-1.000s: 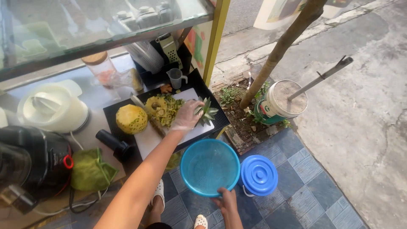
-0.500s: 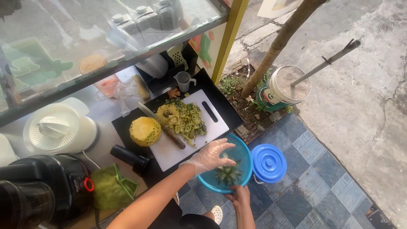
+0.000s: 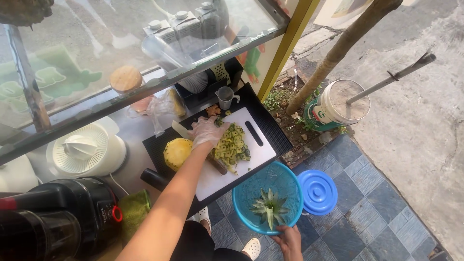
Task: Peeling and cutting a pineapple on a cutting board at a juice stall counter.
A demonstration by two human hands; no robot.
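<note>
My left hand, in a clear glove, rests cupped on the top left edge of a heap of green-yellow pineapple peel on a white cutting board. A knife lies under that hand, its handle pointing toward me. A peeled yellow pineapple lies just left of the hand. My right hand grips the near rim of a blue basket held below the board's front edge. A green pineapple crown lies inside the basket.
The board sits on a black tray with a small grey measuring cup behind it. A white juicer, black blender and green cloth are at left. A blue lid, white bucket and tree trunk are at right.
My left hand carried the pineapple crown from the board to the blue basket, let it go there, and came back to the peel heap. The basket stayed in my right hand.
</note>
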